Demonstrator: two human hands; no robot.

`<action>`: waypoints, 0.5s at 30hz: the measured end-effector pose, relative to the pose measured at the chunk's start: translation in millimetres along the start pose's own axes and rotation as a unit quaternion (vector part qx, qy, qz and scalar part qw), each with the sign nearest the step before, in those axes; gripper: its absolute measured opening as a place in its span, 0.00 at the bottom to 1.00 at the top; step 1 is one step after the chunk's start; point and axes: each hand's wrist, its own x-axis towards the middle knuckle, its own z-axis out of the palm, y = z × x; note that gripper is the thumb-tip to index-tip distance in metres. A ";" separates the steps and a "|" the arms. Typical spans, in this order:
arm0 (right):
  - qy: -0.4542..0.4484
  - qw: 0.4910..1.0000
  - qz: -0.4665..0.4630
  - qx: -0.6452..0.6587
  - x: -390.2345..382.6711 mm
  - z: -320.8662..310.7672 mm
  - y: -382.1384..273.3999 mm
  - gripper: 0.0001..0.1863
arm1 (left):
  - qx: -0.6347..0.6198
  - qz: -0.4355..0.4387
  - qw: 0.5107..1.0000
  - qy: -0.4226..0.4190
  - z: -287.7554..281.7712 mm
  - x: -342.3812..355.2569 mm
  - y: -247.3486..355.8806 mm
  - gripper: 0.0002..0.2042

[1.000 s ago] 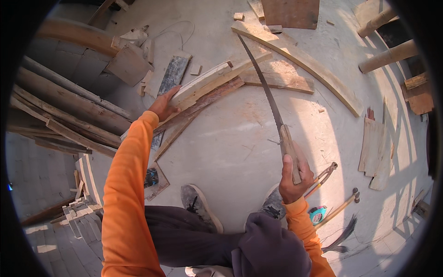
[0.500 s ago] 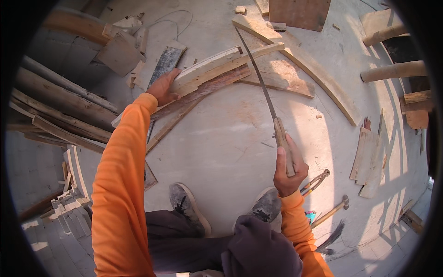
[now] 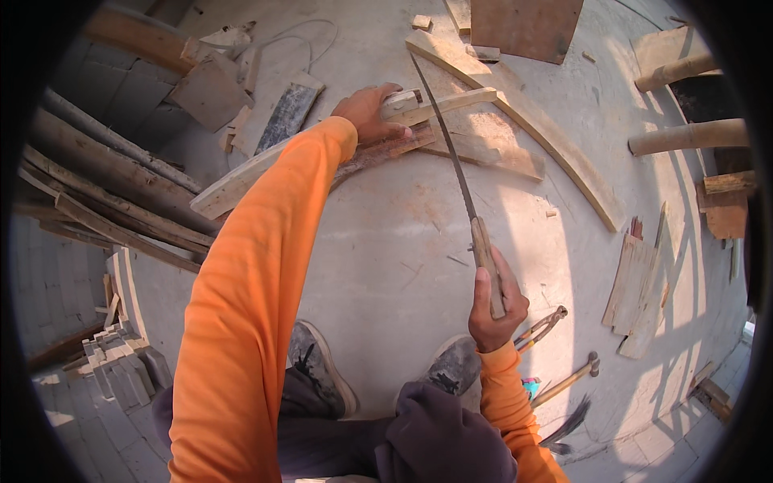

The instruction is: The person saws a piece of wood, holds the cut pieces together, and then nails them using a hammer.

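Observation:
My left hand (image 3: 370, 115) is closed over a pale wooden plank (image 3: 241, 181) near its far right end, fingers across the top and thumb on the near side. Just beyond the fingers, a thinner strip of wood (image 3: 463, 101) sticks out to the right. A rough reddish-brown timber (image 3: 403, 143) lies beneath them. My right hand (image 3: 498, 310) grips the wooden handle of a handsaw (image 3: 452, 149). Its long narrow blade points up and away, crossing over the thin strip; whether the teeth touch the wood, I cannot tell.
A long board (image 3: 564, 161) lies slantwise beyond the saw. Pincers (image 3: 543, 326) and a hammer (image 3: 568, 382) rest on the floor by my right forearm. Long timbers (image 3: 121, 173) are stacked at left, scrap boards (image 3: 636, 290) at right. My shoes (image 3: 322, 366) stand on the concrete floor.
My left hand has slid along the plank to the right, toward its end near the saw blade. The right hand, still holding the saw, has shifted slightly nearer and left.

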 end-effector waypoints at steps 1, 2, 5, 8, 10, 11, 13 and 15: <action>0.006 1.000 0.003 0.000 0.9 -0.4 -3.3 0.20 | -0.009 0.014 1.000 0.000 0.5 4.2 4.5 0.42; 0.012 1.000 0.006 0.002 2.4 0.7 -8.4 0.20 | -0.016 -0.003 1.000 -0.013 1.0 6.8 8.1 0.38; 0.018 1.000 0.019 0.003 4.1 3.8 -18.8 0.20 | -0.009 -0.042 0.999 -0.032 1.5 10.0 22.1 0.28; 0.027 1.000 -0.006 0.000 2.9 3.5 -18.5 0.20 | 0.043 -0.041 0.998 -0.002 3.2 3.3 34.4 0.23; 0.020 1.000 -0.004 0.003 0.7 3.0 -19.0 0.20 | 0.063 -0.023 0.997 0.034 6.4 0.6 34.2 0.23; 0.010 1.000 0.012 0.004 0.7 1.8 -21.7 0.19 | 0.068 -0.019 0.997 0.036 7.8 0.2 33.4 0.22; -0.005 1.000 0.025 0.003 -1.5 -0.9 -22.4 0.19 | 0.077 -0.011 0.996 0.038 10.3 -0.8 31.5 0.22; -0.012 1.000 0.014 0.001 -1.4 -3.6 -21.0 0.19 | 0.091 -0.008 0.995 0.050 12.8 -2.3 32.8 0.21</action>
